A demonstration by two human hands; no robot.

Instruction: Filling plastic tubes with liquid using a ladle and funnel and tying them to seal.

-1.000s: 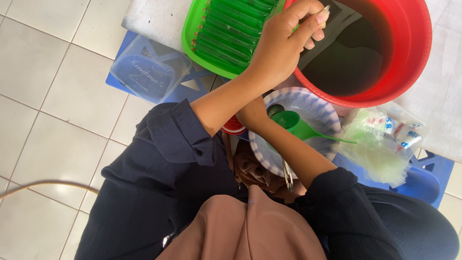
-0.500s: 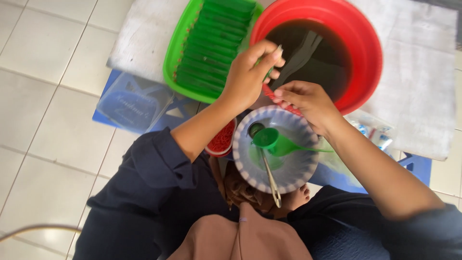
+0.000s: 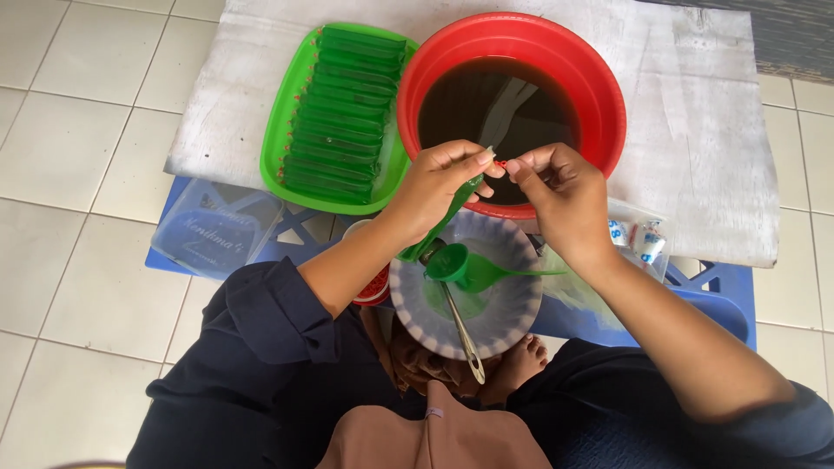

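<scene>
Both hands, the left hand and right hand, having met mid-frame, are now pinching a green tube's tip together

Left hand covering upper part of green packet; packet mouth not showing. Tiny red item pinched between fingertips, too small for identifying. Right hand blocking red basin rim at 6 o'clock. Clear bags at 3 o'clock partly lying behind right forearm. Right elbow running off frame at 4 o'clock.
</scene>
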